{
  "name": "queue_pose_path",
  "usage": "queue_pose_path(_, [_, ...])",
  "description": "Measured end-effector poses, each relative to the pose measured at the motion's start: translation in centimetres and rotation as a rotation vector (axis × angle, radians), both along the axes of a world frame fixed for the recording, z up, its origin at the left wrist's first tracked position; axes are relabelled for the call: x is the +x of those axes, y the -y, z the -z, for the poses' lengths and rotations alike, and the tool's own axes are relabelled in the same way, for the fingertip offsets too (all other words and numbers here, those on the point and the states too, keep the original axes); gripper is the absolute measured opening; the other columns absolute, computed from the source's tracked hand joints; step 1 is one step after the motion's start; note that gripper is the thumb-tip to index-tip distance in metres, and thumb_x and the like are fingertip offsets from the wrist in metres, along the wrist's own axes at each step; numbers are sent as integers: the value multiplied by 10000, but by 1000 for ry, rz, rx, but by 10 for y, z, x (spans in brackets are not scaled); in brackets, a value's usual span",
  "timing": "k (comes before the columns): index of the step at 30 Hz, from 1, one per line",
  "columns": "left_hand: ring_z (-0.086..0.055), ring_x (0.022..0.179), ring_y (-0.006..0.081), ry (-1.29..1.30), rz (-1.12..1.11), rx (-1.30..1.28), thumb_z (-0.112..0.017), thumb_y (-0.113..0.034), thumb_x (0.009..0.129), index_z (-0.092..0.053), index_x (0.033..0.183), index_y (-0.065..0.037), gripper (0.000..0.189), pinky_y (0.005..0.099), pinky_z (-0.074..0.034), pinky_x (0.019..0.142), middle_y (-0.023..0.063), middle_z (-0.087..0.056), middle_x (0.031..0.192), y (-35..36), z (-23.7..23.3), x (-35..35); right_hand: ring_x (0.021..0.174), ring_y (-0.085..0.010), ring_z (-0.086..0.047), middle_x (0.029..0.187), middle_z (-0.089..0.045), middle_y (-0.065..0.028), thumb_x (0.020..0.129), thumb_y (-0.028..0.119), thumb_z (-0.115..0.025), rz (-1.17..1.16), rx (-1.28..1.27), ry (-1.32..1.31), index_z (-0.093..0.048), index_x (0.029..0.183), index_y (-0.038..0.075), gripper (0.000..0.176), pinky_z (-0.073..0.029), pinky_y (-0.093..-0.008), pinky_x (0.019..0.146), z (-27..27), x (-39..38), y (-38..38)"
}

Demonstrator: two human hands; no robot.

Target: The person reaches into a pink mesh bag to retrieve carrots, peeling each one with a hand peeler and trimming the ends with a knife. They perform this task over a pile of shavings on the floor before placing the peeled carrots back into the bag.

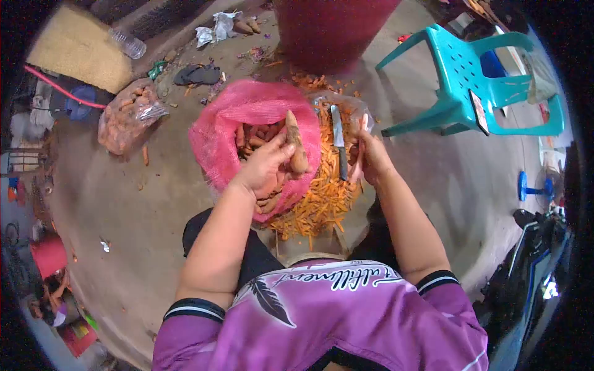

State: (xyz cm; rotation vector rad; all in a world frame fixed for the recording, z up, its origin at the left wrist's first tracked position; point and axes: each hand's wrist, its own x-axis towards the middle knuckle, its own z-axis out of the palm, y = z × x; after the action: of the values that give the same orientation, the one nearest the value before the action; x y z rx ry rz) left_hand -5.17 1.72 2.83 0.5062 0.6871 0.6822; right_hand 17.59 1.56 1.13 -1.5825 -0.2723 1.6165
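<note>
My left hand (270, 162) grips a tapered, brownish carrot (296, 145), holding it roughly upright above the pink mesh sack (213, 133). Inside the open sack lie several unpeeled carrots (258, 135). On the right, my right hand (373, 154) is closed around a slim pinkish tool (359, 151) whose exact kind I cannot make out. Between the hands, a knife (338, 139) with a black handle rests on a clear plastic bag. Orange peelings (318, 204) are heaped below and around the knife, in front of my lap.
A teal plastic chair (448, 80) stands at the right with a phone (478, 112) on it. A large red container (334, 31) is behind the sack. To the left are a filled plastic bag (131, 116), a dark sandal (198, 75) and a plastic bottle (128, 43).
</note>
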Motion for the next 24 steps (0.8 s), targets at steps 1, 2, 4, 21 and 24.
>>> queue_pose_path(1, [-551, 906, 262, 8, 17, -26, -412, -155, 868, -385, 1141, -85, 283, 384, -456, 792, 67, -515, 977, 8, -7, 4, 501, -145, -409, 658, -439, -27, 743, 184, -537, -55, 56, 6, -466, 844, 31, 197, -364, -281, 453, -2, 2, 6])
queue_pose_path(2, [-556, 896, 254, 16, 37, -56, -414, -157, 868, -385, 1141, -85, 284, 380, -459, 785, 64, -517, 974, 14, -13, 8, 512, -147, -421, 673, -449, -29, 744, 176, -534, -107, 109, 14, -468, 848, 31, 190, -371, -281, 461, -2, 5, 13])
queue_pose_path(4, [-568, 873, 244, 26, 43, -88, -426, -157, 862, -391, 1136, -89, 284, 358, -474, 751, 60, -530, 949, 22, -16, 18, 588, -151, -495, 723, -511, -45, 755, 142, -540, -188, 145, -73, -487, 866, 16, 176, -412, -285, 506, -3, 13, 19])
queue_pose_path(21, [-525, 751, 110, -123, 148, 83, -544, -133, 804, -436, 1046, -83, 270, 251, -435, 668, 7, -512, 817, -4, 20, 40, 603, -163, -517, 777, -518, -88, 832, 152, -446, -215, 240, 135, -400, 1140, 6, 344, -443, -269, 560, 21, 23, -12])
queue_pose_path(24, [-542, 806, 148, -39, 108, -5, -533, -118, 808, -431, 1073, -56, 290, 272, -445, 709, 36, -527, 885, -6, 27, 38, 600, -133, -494, 768, -498, -67, 842, 177, -440, -379, 415, 602, -392, 1145, -14, 361, -430, -259, 556, 22, 16, -11])
